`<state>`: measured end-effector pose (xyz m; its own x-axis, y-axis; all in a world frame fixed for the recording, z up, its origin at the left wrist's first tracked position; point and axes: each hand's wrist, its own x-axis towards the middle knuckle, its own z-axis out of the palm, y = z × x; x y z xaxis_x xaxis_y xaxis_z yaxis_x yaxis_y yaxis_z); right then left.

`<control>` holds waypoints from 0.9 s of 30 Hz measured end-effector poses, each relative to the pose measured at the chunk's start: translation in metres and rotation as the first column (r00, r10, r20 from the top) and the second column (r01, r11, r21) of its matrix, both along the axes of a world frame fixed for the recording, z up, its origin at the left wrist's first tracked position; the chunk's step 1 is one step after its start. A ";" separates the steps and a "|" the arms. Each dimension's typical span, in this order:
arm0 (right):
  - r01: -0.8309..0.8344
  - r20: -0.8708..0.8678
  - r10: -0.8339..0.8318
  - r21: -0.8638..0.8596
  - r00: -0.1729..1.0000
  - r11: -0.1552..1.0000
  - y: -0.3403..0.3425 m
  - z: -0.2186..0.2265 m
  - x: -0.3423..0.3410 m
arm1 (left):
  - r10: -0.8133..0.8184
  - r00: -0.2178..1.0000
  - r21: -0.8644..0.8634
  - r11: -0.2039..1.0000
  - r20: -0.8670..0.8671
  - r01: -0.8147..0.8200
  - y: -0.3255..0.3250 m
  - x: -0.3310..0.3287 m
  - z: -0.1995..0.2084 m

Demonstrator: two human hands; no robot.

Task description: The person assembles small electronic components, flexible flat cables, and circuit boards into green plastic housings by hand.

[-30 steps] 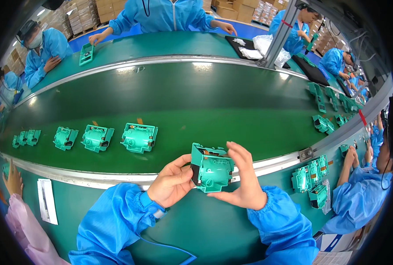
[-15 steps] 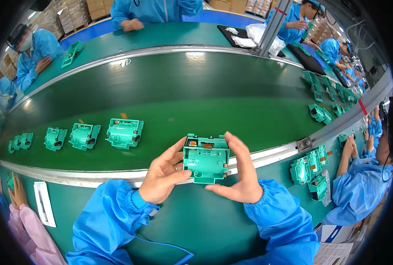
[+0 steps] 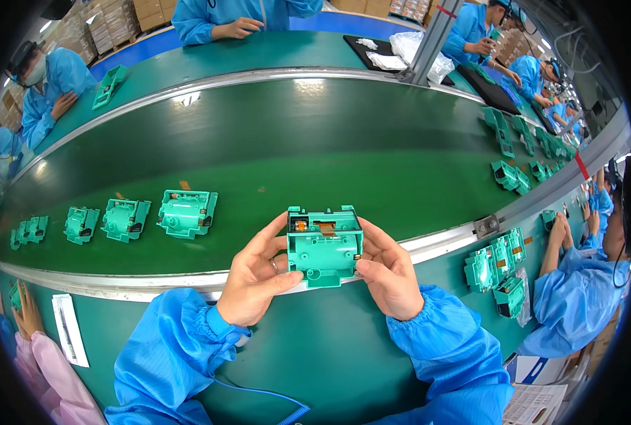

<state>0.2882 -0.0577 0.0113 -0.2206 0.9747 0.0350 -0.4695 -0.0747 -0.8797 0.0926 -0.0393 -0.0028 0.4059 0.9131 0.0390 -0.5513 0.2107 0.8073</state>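
Between my two hands is a green plastic housing point(image 3: 324, 251), held over the near rail of the conveyor. An orange flat cable and dark parts show along its upper edge. My left hand point(image 3: 258, 273) grips its left side, thumb on the lower left corner, with a ring on one finger. On the other side my right hand point(image 3: 390, 273) is closed on the right edge, thumb against the front. Fingers behind the housing are hidden. A wrist strap's coiled blue cord point(image 3: 287, 397) hangs from my left cuff.
Similar green housings point(image 3: 188, 212) line the left of the green conveyor belt point(image 3: 294, 156). More housings point(image 3: 496, 262) stand on the table at my right, near a co-worker's hands point(image 3: 560, 237). A white packet point(image 3: 69, 329) lies at left, beside a pink-sleeved person. A metal post point(image 3: 432, 42) rises beyond.
My right hand has closed from spread fingers onto the housing's right side. The housing has shifted slightly left and up. Housings on the belt have moved left.
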 end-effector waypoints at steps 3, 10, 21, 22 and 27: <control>0.006 0.033 -0.005 -0.026 0.999 1.000 0.000 0.000 0.001 | -0.008 1.000 0.019 1.000 -0.022 0.008 0.001 0.000 0.000; 0.038 0.067 -0.036 -0.034 0.997 0.999 0.000 -0.004 0.001 | -0.022 0.998 0.058 0.998 -0.052 0.025 0.002 0.001 -0.001; 0.049 0.128 -0.048 -0.006 0.991 0.999 0.001 -0.004 0.002 | -0.026 0.998 0.065 0.997 -0.050 0.029 0.002 0.002 -0.001; 0.042 0.121 -0.041 -0.012 0.992 0.999 0.001 -0.004 0.002 | -0.024 0.998 0.051 0.998 -0.051 0.026 0.002 0.002 0.000; -0.005 0.004 0.005 -0.065 1.000 0.998 0.004 0.001 0.004 | -0.015 1.000 0.046 0.999 -0.024 0.016 0.002 0.003 -0.001</control>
<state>0.2925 -0.0538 0.0123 -0.2254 0.9738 -0.0297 -0.4658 -0.1345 -0.8746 0.0953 -0.0376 -0.0037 0.4212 0.9042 0.0715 -0.5289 0.1808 0.8292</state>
